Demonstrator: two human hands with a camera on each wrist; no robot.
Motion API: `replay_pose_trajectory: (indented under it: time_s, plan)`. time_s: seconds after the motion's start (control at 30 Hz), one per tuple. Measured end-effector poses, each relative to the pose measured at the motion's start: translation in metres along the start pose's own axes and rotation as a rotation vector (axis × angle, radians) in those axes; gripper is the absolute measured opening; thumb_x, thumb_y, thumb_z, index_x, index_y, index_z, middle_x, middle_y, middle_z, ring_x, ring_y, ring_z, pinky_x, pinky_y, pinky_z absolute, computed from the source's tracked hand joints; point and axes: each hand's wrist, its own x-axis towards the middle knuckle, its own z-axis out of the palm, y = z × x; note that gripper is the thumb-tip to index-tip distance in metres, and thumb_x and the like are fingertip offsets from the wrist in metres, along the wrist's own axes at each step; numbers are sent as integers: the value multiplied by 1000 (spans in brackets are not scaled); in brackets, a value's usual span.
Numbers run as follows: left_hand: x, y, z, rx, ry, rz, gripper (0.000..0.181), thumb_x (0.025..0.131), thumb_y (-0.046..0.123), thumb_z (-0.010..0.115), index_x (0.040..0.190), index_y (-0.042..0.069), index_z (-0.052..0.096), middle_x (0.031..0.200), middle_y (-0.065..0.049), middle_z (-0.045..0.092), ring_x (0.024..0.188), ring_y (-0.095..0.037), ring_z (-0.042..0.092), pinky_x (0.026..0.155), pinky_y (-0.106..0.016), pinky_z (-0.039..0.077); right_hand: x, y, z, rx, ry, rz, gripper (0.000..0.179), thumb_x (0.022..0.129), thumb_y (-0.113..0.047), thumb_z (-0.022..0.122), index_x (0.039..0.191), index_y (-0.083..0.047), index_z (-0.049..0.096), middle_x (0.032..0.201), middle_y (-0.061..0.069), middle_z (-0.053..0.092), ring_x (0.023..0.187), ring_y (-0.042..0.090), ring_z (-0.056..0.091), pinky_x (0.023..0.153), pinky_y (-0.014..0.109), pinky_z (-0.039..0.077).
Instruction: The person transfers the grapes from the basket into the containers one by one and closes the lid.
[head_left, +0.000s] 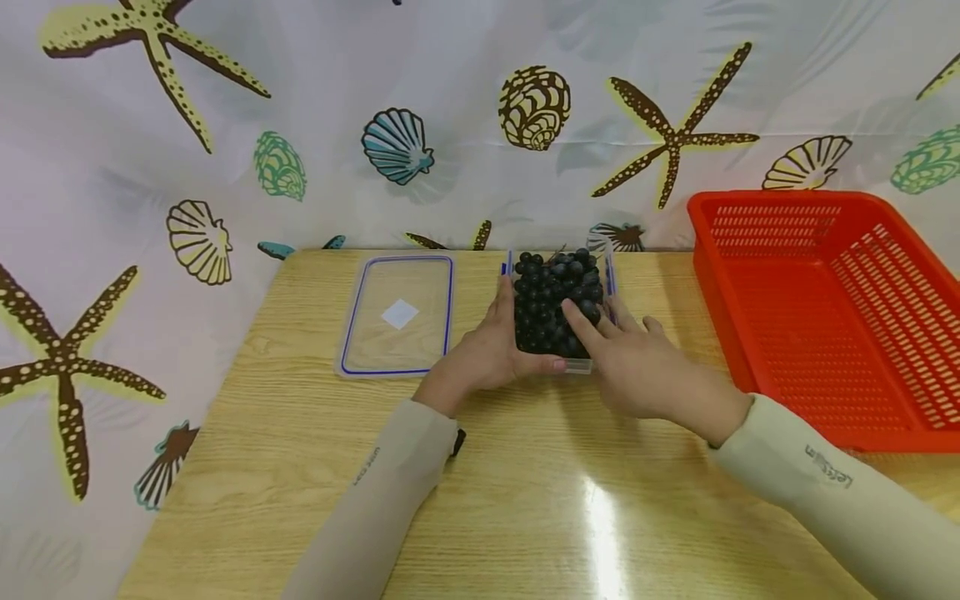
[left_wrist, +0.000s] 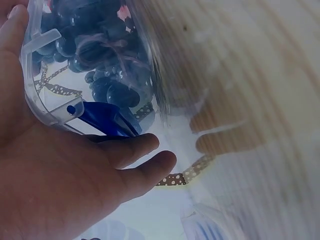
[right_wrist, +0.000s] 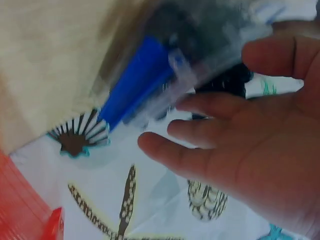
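Observation:
Dark grapes (head_left: 542,302) fill a clear plastic container (head_left: 579,367) near the table's back edge. My left hand (head_left: 491,350) holds its near-left corner, thumb along the front wall and fingers along the left side. In the left wrist view, two fingertips lie just below a blue latch (left_wrist: 107,120). My right hand (head_left: 637,367) is at the right side, its index finger extended over the grapes and the other fingers by the right wall. Its fingers look loosely straight in the right wrist view, beside another blue latch (right_wrist: 137,80).
A clear lid (head_left: 397,350) with a blue seal and a white square label lies flat to the left. On the right stands a red plastic basket (head_left: 787,350). Behind the wooden table (head_left: 300,467) hangs a cloth (head_left: 465,75) printed with shells and starfish.

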Motion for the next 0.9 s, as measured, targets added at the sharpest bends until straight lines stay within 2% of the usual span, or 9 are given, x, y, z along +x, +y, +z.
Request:
replay_pose_trajectory:
  time_s: [0.07, 0.13, 0.27, 0.33, 0.47, 0.6, 0.77, 0.9]
  plan:
    - [-1, -1, 0, -1, -2, -5, 141, 75, 70, 77, 156, 21, -28, 167, -8, -11, 150, -35, 17, 115, -51, 28, 0, -2, 4, -47, 0, -14, 79, 99, -13, 60, 163, -9, 15, 152, 33, 34, 146, 50, 18, 102, 73, 31]
    - [-1, -2, 0, -3, -1, -5, 141, 75, 70, 76, 156, 20, -28, 167, -8, -11, 150, -35, 16, 115, -51, 28, 0, -4, 8, -54, 7, -8, 79, 97, -13, 62, 163, -11, 19, 155, 37, 26, 145, 53, 18, 102, 72, 33]
    - [-1, -2, 0, 2, 1, 4, 141, 75, 70, 76, 156, 20, -29, 167, -9, -10, 150, -36, 18, 115, -51, 29, 3, -3, 9, 0, 71, 53, 77, 92, -13, 65, 161, -14, 30, 159, 39, 2, 145, 56, 12, 103, 71, 31]
    - [-1, -2, 0, 9, 2, 12, 141, 76, 70, 76, 155, 21, -30, 167, -10, -10, 150, -36, 17, 115, -51, 28, 4, 0, 9, 34, 106, 65, 77, 92, -13, 65, 160, -13, 31, 161, 36, -3, 146, 54, 11, 104, 72, 30]
    - [0, 0, 0, 16, -2, 27, 142, 76, 70, 76, 155, 20, -30, 167, -11, -11, 150, -36, 16, 115, -50, 28, 4, 6, 9, 99, 114, 46, 85, 90, -14, 65, 162, -6, 20, 164, 30, 2, 150, 46, 10, 107, 73, 24]
    - [0, 2, 0, 17, -11, 30, 140, 77, 70, 76, 155, 21, -31, 166, -10, -12, 150, -36, 16, 115, -51, 28, 5, 13, 9, 116, 52, 30, 82, 92, -20, 62, 160, 0, 21, 164, 26, 10, 151, 42, 7, 110, 72, 15]
    - [-1, 1, 0, 21, -18, 25, 138, 78, 70, 74, 153, 24, -33, 167, -10, -12, 150, -37, 16, 115, -51, 27, 11, 20, 7, 167, -19, 34, 73, 103, -38, 51, 161, -6, 23, 166, 20, 11, 152, 40, -3, 110, 74, 7]
    - [-1, -1, 0, 3, -20, 36, 138, 79, 68, 75, 153, 25, -34, 167, -10, -11, 151, -36, 13, 116, -51, 26, 14, 24, 8, 134, -30, 37, 70, 107, -50, 41, 161, -8, 26, 164, 20, 16, 151, 44, -2, 108, 76, 6]
